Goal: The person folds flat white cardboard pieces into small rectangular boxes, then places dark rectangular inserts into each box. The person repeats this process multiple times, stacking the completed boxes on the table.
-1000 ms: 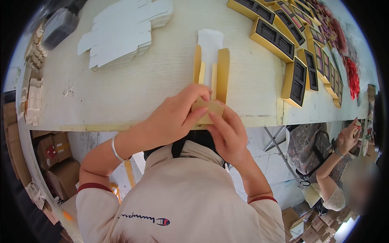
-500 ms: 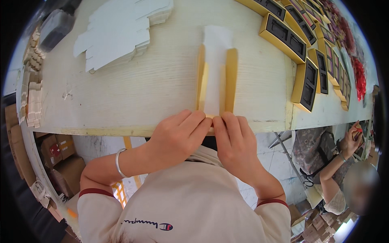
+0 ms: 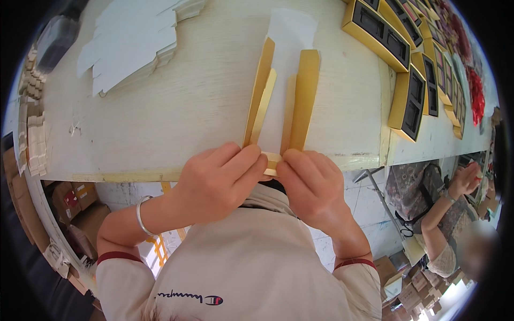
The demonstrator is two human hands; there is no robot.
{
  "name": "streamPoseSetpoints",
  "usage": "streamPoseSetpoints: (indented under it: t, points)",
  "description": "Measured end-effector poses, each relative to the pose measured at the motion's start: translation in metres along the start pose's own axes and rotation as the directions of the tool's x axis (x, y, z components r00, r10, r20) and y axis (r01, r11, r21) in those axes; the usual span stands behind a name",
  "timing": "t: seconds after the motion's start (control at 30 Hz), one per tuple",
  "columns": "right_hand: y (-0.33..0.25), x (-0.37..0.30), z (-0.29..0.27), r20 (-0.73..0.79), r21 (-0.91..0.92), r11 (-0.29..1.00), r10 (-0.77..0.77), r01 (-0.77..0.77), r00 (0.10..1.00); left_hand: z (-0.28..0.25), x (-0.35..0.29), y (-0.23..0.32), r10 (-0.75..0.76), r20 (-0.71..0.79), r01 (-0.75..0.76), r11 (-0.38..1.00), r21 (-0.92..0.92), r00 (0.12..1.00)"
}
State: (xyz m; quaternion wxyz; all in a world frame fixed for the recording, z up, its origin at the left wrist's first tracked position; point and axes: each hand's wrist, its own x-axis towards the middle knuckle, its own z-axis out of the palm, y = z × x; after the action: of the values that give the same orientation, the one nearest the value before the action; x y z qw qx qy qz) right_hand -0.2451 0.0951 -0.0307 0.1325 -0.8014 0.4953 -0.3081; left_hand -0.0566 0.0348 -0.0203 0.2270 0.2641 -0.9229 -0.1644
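Observation:
A partly folded cardboard box (image 3: 307, 96), gold outside and white inside, lies lengthwise at the table's front edge. Its two long gold sides stand up, and its white far end lies flat on the table. My left hand (image 3: 220, 174) pinches the near left corner of the box. At the near right corner, my right hand (image 3: 312, 176) grips the box with fingers and thumb closed. Between the two hands a short strip of the near end panel shows, partly folded; the fingers hide the rest of it.
A stack of flat white card blanks (image 3: 126, 45) lies at the far left of the table (image 3: 182, 112). Gold boxes with black inserts (image 3: 408, 101) stand at the right. Stacked card pieces (image 3: 36, 144) line the left edge. Another person's hand (image 3: 465, 179) is at the lower right.
Both hands have spread slightly apart at the near end of the box. The upright gold sides now lean differently, and more of the near end panel shows between the fingers.

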Motion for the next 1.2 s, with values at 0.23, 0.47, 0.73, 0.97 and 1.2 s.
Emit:
streamPoseSetpoints:
  t: [0.23, 0.47, 0.73, 0.97, 1.2]
  points:
    - [0.009, 0.011, -0.016, 0.183, 0.199, 0.976, 0.053, -0.089, 0.982, -0.005, 0.006, -0.004, 0.001, 0.075, 0.005, 0.997, -0.073, 0.997]
    - [0.002, 0.010, -0.008, 0.079, 0.337, 0.935, 0.089, -0.110, 0.993, 0.003, 0.001, -0.004, 0.034, 0.005, -0.033, 0.995, -0.093, 0.999]
    - [0.006, 0.000, -0.003, 0.083, 0.267, 0.963, 0.004, -0.026, 0.997, 0.003, -0.003, -0.006, -0.083, 0.025, 0.086, 0.970, -0.229, 0.996]
    - [0.016, 0.024, -0.035, 0.140, -0.151, 0.987, 0.068, -0.047, 0.988, -0.041, 0.016, -0.038, 0.068, 0.355, -0.022, 0.991, -0.131, 0.932]
    - [0.012, 0.030, -0.007, 0.060, -0.117, 0.988, -0.093, 0.100, 0.994, -0.037, 0.031, -0.004, 0.087, 0.112, -0.122, 0.924, 0.361, 0.990]
